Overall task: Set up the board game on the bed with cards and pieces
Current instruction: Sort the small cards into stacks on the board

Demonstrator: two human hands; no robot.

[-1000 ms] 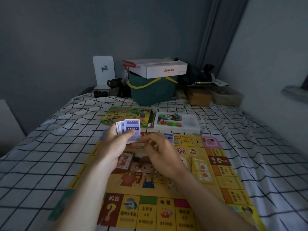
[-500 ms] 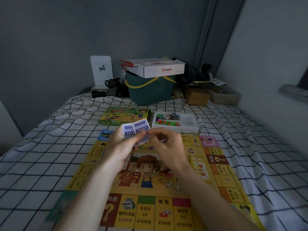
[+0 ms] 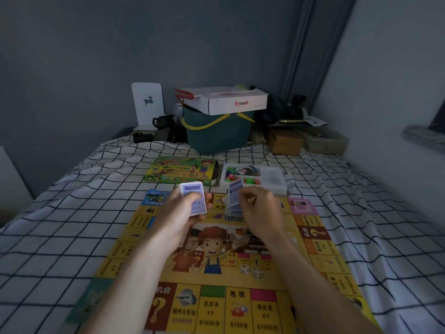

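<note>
Partly blurred, left hand [image 3: 179,213] gripping cards [image 3: 193,198], faces unreadable

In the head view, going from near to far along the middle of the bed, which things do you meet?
Two white dice → purple card deck in the left hand → green game box → dark green bucket with yellow handle → white cardboard box on top.

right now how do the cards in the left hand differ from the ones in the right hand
The left stack is a thicker, squared-up pile; the right cards are fewer and loosely fanned. The left hand wraps around its stack with the thumb across the top card, while the right hand pinches its cards by one edge, so they stand tilted. Both show the same purple-and-white printed design and hang above the board.
</note>
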